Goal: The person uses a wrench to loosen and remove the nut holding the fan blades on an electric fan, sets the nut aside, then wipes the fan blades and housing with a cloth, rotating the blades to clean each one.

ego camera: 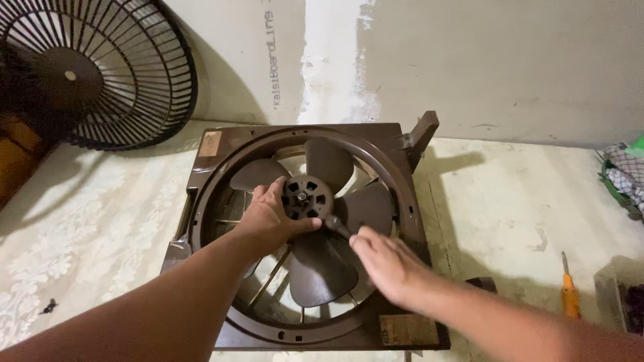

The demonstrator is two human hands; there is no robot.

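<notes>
A brown square exhaust fan (221,144) lies flat on the cloth-covered surface, its round frame facing up. Its brown blade wheel (322,268) has several blades around a slotted hub (307,196). My left hand (268,218) grips the left side of the hub, thumb along its lower edge. My right hand (386,261) holds a dark-handled tool (337,226), blurred by motion, whose tip points at the hub's lower right edge.
A black wire fan guard (127,67) leans against the wall at the back left. An orange-handled screwdriver (569,295) lies at the right. Checked cloth (624,174) sits at the far right edge, a dark box (630,305) below it. White patterned cloth (100,228) covers the surface.
</notes>
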